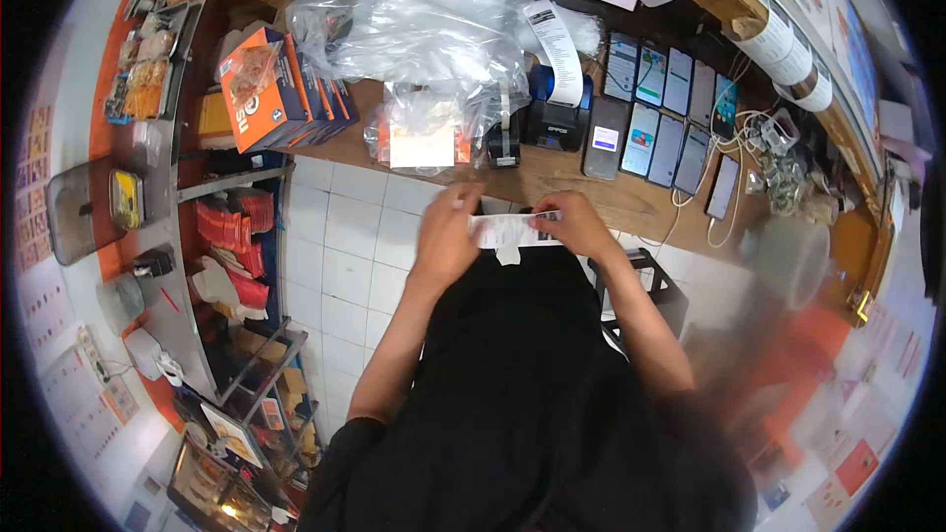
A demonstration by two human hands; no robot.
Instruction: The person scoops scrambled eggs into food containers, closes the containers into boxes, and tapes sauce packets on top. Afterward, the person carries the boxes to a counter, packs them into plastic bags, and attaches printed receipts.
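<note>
In front of my black shirt, a white printed paper slip (505,232) is stretched between my two hands, with a small torn-looking flap hanging from its lower edge. My left hand (448,239) pinches the left end of the slip. At its right end, the fingers of my right hand (574,223) are closed on the paper, near a dark printed patch. Both hands are just off the near edge of the wooden counter (631,200). The print is too small to read.
A black label printer (555,126) on the counter has a long printed strip (558,54) coming out. Several phones (639,138) and white cables lie right of it. Clear plastic bags (414,20) and orange boxes (258,89) are left. Metal shelving (236,177) stands at my left.
</note>
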